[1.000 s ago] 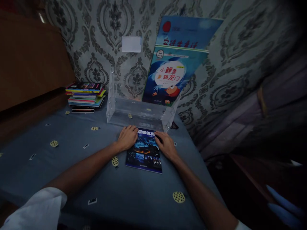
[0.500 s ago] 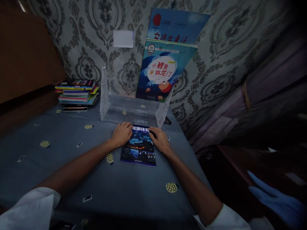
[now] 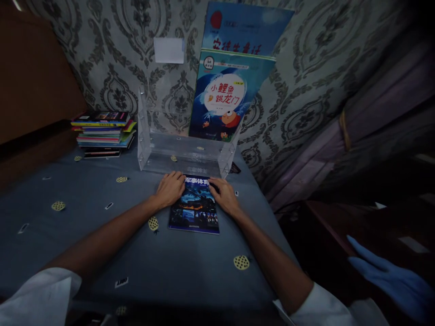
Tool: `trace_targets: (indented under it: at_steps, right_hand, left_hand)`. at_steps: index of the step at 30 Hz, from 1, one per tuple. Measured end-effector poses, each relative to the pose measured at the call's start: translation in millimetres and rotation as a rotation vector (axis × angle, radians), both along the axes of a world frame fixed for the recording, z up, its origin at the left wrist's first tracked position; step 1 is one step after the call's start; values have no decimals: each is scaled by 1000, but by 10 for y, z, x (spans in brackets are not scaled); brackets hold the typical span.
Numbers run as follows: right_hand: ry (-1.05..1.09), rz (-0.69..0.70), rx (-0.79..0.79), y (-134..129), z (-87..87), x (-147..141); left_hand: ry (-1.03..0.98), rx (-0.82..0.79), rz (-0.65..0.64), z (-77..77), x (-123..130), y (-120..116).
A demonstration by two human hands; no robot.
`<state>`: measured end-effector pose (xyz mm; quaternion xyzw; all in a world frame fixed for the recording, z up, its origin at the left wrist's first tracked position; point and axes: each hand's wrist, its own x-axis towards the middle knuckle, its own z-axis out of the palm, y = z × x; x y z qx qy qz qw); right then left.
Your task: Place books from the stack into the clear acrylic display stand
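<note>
A dark blue book (image 3: 194, 213) with white Chinese lettering and a battle scene on its cover lies face up on the cloth-covered table. My left hand (image 3: 171, 188) grips its upper left edge, and my right hand (image 3: 224, 194) grips the upper right edge, with bent fingers on the cover. Just beyond the book's top edge stands a clear acrylic rack (image 3: 183, 149). At the rack's right end a blue picture book (image 3: 220, 99) with an orange fish stands upright, in front of another blue book (image 3: 248, 27).
On the left at the back, several books are stacked in a pile (image 3: 103, 133). A white card (image 3: 169, 50) is on the patterned wall. Dark glasses-like item (image 3: 235, 168) lies behind the rack's right side. A blue glove (image 3: 387, 276) shows at far right, below a purple curtain (image 3: 319, 145).
The view has shifted slightly, so the scene sits a little further left and higher. Both hands keep their places at the book's sides, and the book looks unmoved.
</note>
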<state>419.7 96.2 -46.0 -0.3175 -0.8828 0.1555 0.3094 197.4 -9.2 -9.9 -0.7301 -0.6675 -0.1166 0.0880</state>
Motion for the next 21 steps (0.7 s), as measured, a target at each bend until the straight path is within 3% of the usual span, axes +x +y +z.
trace_targets:
  at_steps: [13,21]
  right_hand:
    - [13,-43,-1,-7,10,-14]
    - [30,-28,-22,-41,64,-33]
  left_hand:
    - [-30,34,-18,-54,-36,22]
    - [-7,-3,-11,54,-6,-29]
